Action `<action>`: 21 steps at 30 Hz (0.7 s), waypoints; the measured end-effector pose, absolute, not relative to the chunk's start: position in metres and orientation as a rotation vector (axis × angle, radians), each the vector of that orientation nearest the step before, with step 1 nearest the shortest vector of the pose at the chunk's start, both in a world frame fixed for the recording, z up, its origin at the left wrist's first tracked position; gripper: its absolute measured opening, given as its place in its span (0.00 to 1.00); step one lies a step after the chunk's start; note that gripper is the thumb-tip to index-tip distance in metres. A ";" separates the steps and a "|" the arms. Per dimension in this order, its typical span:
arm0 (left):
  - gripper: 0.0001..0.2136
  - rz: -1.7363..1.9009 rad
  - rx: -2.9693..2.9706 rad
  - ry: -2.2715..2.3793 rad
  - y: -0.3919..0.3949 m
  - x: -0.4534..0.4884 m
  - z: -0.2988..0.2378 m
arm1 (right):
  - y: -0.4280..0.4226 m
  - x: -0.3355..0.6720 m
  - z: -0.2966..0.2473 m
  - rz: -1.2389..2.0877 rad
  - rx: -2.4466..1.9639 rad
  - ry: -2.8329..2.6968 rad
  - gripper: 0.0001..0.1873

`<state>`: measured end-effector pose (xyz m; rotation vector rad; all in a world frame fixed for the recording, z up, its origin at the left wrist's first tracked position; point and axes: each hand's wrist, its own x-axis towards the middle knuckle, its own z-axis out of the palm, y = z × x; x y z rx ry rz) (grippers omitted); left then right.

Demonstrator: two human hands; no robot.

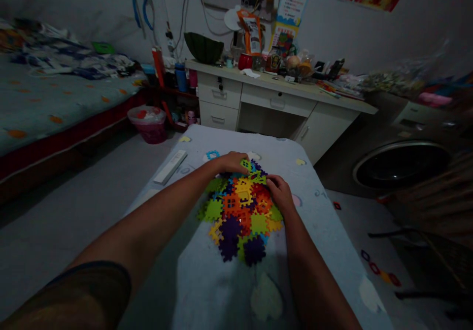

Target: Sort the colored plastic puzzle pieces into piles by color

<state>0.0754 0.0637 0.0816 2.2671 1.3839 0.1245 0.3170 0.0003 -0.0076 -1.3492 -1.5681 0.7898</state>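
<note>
A pile of toothed plastic building blocks (pixel 244 212) in green, purple, orange, yellow, red and blue lies on the cloth-covered table (pixel 207 290). At the far end of the pile, my left hand (pixel 233 162) is closed on a green block (pixel 246 164) with a window-like grid. My right hand (pixel 280 188) is on the right side, its thumb and fingers pinching the edge of another green block (pixel 259 178). The two green blocks are close together, and I cannot tell whether they are joined. The fingertips are partly hidden.
A white bar-shaped object (pixel 170 167) and a blue ring-like block (pixel 212 154) lie on the table. Beyond stands a cluttered white desk (pixel 221 88). A bed (pixel 66 103) and pink bin (pixel 150 125) are left, a washing machine (pixel 391 143) right. Loose blocks (pixel 375 268) lie on the floor.
</note>
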 end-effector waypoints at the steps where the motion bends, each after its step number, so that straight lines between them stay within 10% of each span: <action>1: 0.31 0.185 2.282 1.346 0.054 0.072 0.086 | 0.001 0.316 -0.008 0.782 -1.352 -1.579 0.19; 21: 0.64 0.345 2.163 1.646 -0.143 0.055 0.026 | -0.041 0.298 0.030 0.678 -1.992 -1.907 0.35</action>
